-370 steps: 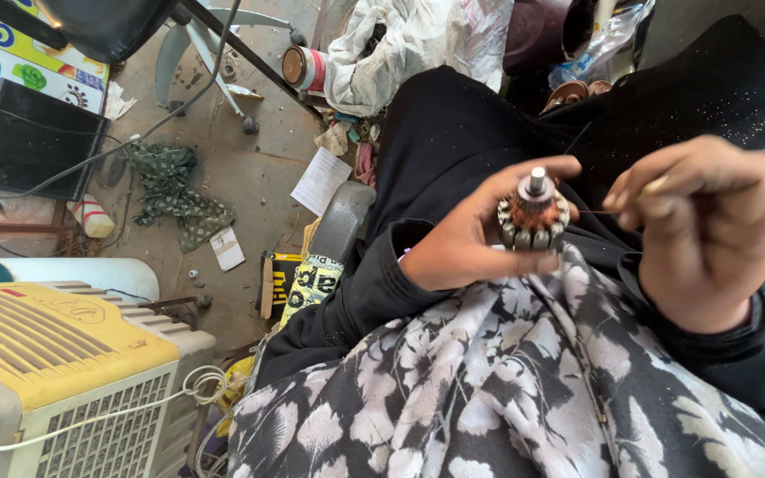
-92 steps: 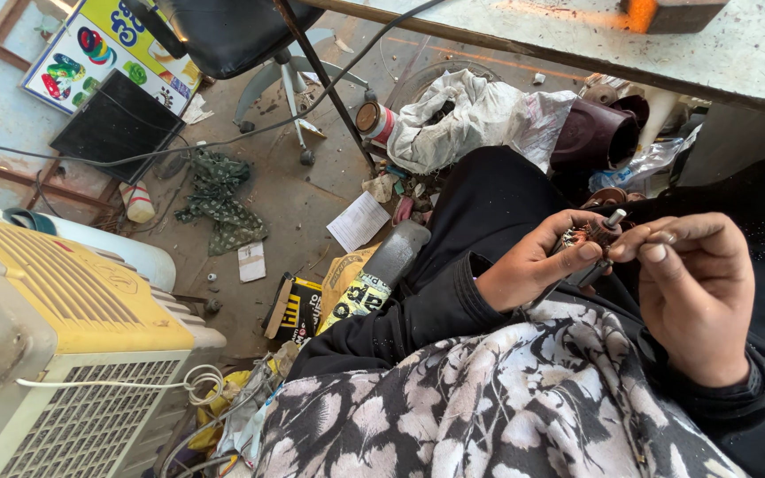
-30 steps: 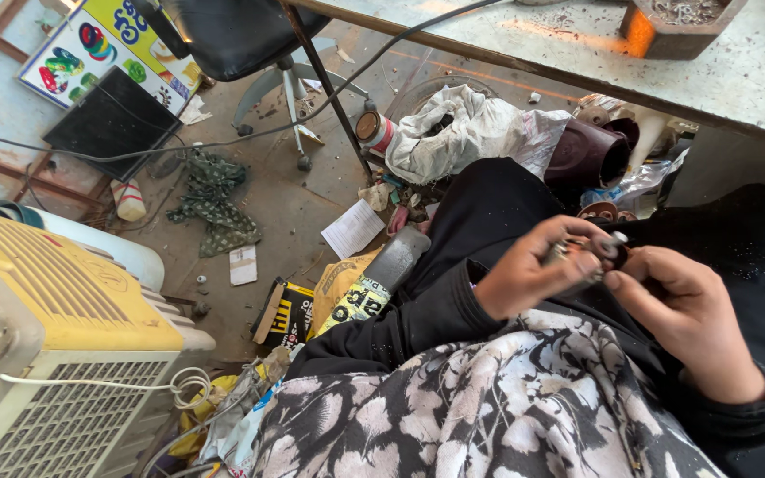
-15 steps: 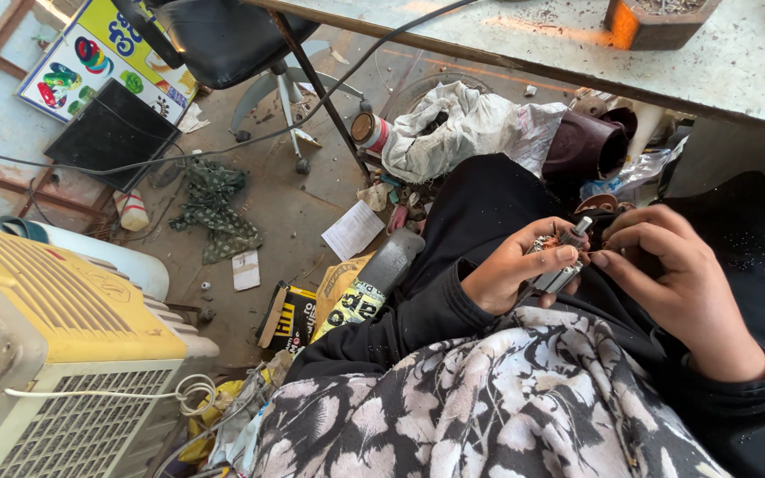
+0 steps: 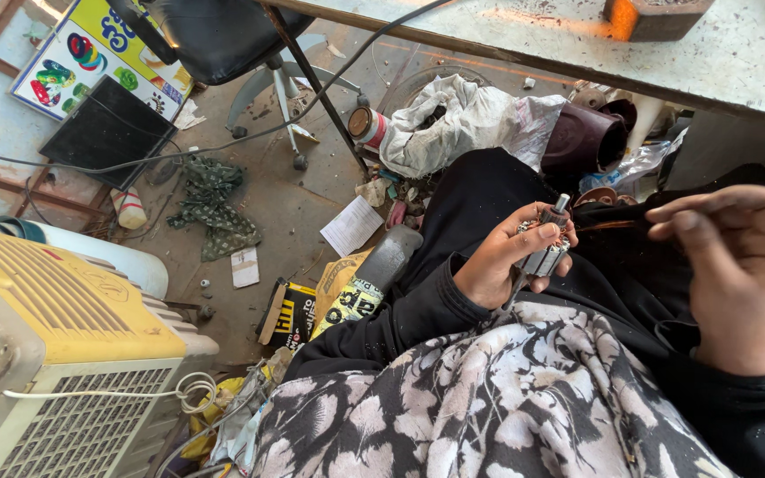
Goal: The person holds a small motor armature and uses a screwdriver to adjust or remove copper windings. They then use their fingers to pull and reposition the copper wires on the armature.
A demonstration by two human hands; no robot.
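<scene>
Where half a second before the right hand point(image 5: 737, 274) had been pressed against the small motor core point(image 5: 546, 252), it was now drawn away, fingers pinched on a thin copper wire point(image 5: 617, 225). The core was kept gripped in the left hand point(image 5: 506, 261), above the lap.
</scene>
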